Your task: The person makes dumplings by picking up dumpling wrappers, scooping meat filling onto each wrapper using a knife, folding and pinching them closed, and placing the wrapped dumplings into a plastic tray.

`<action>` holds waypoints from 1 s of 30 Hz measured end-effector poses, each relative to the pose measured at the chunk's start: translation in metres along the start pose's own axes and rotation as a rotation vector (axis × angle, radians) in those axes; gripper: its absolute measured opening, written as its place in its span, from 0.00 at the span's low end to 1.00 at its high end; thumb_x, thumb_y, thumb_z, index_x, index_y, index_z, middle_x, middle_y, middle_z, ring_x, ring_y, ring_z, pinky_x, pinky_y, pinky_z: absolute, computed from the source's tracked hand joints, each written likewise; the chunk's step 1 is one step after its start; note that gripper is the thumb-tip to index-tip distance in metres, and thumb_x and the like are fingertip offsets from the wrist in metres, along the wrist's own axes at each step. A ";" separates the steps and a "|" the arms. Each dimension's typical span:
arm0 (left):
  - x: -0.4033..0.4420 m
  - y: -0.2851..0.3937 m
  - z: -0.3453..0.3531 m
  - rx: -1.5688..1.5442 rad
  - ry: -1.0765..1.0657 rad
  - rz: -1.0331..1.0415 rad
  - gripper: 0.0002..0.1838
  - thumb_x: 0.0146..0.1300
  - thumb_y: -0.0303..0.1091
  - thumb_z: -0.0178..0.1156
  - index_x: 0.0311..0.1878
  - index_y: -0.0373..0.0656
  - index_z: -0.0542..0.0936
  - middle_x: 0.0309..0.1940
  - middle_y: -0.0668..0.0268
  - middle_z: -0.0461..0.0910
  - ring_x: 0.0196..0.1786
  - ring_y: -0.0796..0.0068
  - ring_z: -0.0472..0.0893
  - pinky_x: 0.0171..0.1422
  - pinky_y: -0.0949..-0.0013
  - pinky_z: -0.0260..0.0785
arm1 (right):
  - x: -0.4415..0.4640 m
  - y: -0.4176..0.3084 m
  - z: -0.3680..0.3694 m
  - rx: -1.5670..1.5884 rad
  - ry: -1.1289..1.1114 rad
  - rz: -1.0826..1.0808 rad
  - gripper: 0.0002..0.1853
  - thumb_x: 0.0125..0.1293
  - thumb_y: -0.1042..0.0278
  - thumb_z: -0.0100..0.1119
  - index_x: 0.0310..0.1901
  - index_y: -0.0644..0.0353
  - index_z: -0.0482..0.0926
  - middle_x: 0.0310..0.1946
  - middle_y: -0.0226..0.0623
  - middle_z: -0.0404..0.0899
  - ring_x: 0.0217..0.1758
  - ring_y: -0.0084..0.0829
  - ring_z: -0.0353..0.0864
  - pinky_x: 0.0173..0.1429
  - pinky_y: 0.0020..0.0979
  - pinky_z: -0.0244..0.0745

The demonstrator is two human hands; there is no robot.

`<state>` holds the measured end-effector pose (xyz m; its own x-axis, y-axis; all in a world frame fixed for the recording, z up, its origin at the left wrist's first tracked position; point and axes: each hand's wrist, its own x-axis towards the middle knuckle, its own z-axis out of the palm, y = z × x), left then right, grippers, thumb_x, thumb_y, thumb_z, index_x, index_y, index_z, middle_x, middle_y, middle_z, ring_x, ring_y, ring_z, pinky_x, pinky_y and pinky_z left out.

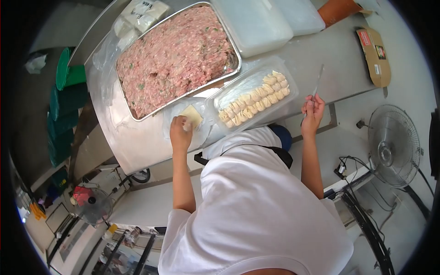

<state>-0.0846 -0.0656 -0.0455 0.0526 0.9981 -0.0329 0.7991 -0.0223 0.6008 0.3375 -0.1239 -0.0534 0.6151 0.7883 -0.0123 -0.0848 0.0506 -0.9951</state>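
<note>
My left hand (182, 131) is closed, fingers curled around a pale dumpling wrapper, mostly hidden by the fingers. Just beyond it, square yellowish wrappers (192, 115) lie on a clear plastic sheet. In my right hand (313, 112) is a thin metal spatula (318, 81), its blade pointing up and away from me, past the table's near edge. Between the hands stands a clear plastic box (212, 103) with rows of folded dumplings (256, 100). A large metal tray (158, 109) of pinkish minced meat (176, 57) sits behind my left hand.
Translucent lidded boxes (254, 27) stand at the back, beside an orange-brown container (338, 11). Wrapped packets (144, 13) lie behind the tray. A cardboard piece (375, 57) lies on the right. A standing fan (389, 146) is on the right, another fan (94, 205) lower left.
</note>
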 end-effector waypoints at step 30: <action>0.021 -0.089 0.010 -0.653 0.156 -0.223 0.04 0.68 0.29 0.57 0.38 0.41 0.79 0.32 0.71 0.78 0.37 0.81 0.76 0.42 0.77 0.67 | -0.002 -0.076 0.134 -0.569 -0.795 -0.061 0.15 0.71 0.77 0.47 0.57 0.63 0.74 0.41 0.38 0.81 0.41 0.28 0.80 0.47 0.28 0.74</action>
<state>-0.1485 -0.0435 -0.1071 -0.1954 0.9727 -0.1253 0.2558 0.1739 0.9510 0.2378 -0.0474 0.0348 -0.1191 0.9881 -0.0974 0.4488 -0.0339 -0.8930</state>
